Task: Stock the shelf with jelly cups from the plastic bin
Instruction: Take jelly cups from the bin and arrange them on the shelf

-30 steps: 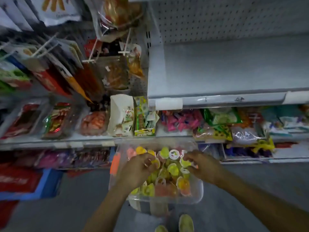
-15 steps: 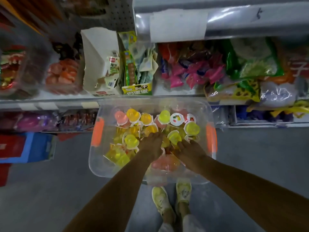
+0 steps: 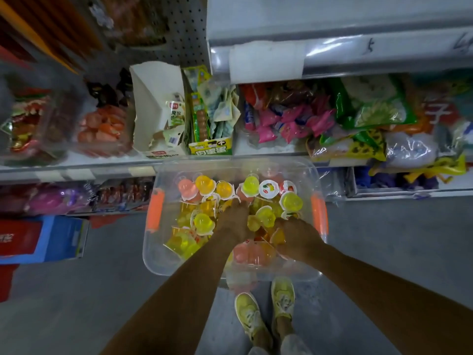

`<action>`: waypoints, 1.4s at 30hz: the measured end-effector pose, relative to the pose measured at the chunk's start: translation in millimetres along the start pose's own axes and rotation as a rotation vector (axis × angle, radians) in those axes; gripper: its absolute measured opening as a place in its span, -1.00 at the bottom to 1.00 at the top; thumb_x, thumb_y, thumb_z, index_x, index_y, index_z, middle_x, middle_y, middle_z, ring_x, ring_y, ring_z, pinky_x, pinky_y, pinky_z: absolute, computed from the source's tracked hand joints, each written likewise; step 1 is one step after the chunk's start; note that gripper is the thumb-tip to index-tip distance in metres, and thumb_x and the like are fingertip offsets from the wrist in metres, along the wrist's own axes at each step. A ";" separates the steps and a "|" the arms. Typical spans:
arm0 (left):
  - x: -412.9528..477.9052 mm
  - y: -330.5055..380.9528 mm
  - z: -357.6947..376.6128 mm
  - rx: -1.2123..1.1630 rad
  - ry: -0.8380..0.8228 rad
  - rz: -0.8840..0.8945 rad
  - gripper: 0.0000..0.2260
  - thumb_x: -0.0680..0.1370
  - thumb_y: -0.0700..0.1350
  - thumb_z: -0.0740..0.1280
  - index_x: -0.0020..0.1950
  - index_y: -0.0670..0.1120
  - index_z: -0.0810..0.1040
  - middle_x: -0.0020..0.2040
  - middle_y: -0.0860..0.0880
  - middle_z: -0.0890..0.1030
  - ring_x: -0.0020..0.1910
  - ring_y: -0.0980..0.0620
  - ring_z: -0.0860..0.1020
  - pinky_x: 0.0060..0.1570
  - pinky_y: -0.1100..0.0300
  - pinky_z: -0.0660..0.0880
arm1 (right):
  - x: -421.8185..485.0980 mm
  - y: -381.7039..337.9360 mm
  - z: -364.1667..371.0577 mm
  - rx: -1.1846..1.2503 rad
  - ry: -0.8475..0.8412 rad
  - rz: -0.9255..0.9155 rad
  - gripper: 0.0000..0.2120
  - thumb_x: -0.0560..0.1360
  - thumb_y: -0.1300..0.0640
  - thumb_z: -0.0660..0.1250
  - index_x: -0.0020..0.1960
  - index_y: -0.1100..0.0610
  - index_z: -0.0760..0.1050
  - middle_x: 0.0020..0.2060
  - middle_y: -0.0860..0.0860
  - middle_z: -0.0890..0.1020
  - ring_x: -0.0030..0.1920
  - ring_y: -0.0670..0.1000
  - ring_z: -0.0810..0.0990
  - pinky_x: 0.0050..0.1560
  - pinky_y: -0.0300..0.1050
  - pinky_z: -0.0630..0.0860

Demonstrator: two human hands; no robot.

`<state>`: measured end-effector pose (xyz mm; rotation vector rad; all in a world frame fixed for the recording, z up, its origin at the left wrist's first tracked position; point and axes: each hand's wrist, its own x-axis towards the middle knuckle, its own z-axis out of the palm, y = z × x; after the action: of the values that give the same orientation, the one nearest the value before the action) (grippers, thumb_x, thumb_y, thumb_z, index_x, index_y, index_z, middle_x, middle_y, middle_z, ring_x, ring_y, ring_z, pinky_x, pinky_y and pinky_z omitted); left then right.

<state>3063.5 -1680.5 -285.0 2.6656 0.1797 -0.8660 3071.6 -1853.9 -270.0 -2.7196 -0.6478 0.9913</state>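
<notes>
A clear plastic bin with orange handles sits below me at the foot of the shelving. It holds several jelly cups in yellow, orange and pink. Both hands are down inside it. My left hand is in the middle of the pile, its fingers curled down over cups. My right hand is just to its right, with fingers curled round yellow cups. The fingertips of both hands are buried among the cups. The bare grey shelf runs along the top right, above a price strip.
The shelf behind the bin carries a torn white carton, a green box and pink and green snack bags. A blue and red box stands on the floor at left. My yellow shoes are just behind the bin.
The view has tilted down and closer to the bin, so the bare shelf has slid to the top edge. Both hands have sunk from the top of the pile deeper among the cups.
</notes>
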 end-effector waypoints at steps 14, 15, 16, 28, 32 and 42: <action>-132.8 38.8 -153.4 -0.556 0.275 0.151 -0.59 0.37 0.00 0.53 0.07 0.05 0.39 0.02 0.02 0.52 -0.08 -0.02 0.55 -0.23 0.17 0.41 | -102.8 -40.4 -163.4 0.825 0.414 -0.065 -0.58 0.36 0.19 0.53 0.10 0.11 0.38 -0.25 0.03 0.61 -0.28 -0.03 0.60 -0.22 -0.06 0.57; -141.2 41.9 -166.7 -0.577 0.293 0.170 -0.62 0.36 0.01 0.54 0.03 0.08 0.40 -0.01 0.02 0.52 -0.08 -0.02 0.55 -0.23 0.15 0.44 | -112.5 -45.4 -178.2 0.831 0.445 -0.105 -0.62 0.36 0.21 0.53 0.07 0.11 0.41 -0.24 0.05 0.62 -0.27 -0.01 0.61 -0.19 -0.01 0.58; -150.1 45.9 -180.9 -0.599 0.314 0.200 -0.64 0.34 0.01 0.54 0.00 0.10 0.44 -0.03 0.03 0.53 -0.07 -0.02 0.56 -0.19 0.12 0.48 | -123.6 -50.4 -193.0 0.823 0.475 -0.141 -0.66 0.36 0.23 0.53 0.04 0.10 0.45 -0.23 0.07 0.63 -0.25 -0.01 0.62 -0.15 0.04 0.59; -254.6 128.9 -350.6 -0.473 0.709 0.482 -0.86 0.40 0.16 0.49 -0.10 0.20 0.60 -0.05 0.09 0.62 -0.13 0.13 0.57 -0.13 0.13 0.52 | -225.9 -85.0 -360.1 0.829 0.831 -0.414 -0.73 0.41 0.17 0.50 0.09 0.00 0.58 -0.22 -0.04 0.64 -0.26 -0.14 0.60 -0.26 -0.32 0.53; -274.7 153.9 -393.2 -0.457 0.818 0.564 -0.82 0.40 0.24 0.45 -0.08 0.23 0.62 -0.07 0.11 0.59 -0.20 0.16 0.51 -0.18 0.17 0.45 | -250.3 -86.4 -409.5 0.788 0.926 -0.523 -0.73 0.41 0.21 0.50 0.09 0.08 0.58 -0.28 -0.04 0.59 -0.35 -0.20 0.50 -0.28 -0.36 0.47; -294.8 219.6 -499.6 -0.443 1.061 0.631 -0.77 0.40 0.23 0.45 -0.07 0.13 0.68 -0.11 0.05 0.66 -0.14 0.08 0.57 -0.06 0.10 0.52 | -263.7 -57.8 -533.6 0.772 1.110 -0.606 -0.78 0.43 0.16 0.48 0.05 0.00 0.57 -0.17 0.00 0.63 -0.27 -0.12 0.58 -0.24 -0.38 0.48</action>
<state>3147.6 -1717.2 328.4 2.2352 -0.2050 0.7197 3216.5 -1930.7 305.1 -1.7504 -0.5854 -0.3821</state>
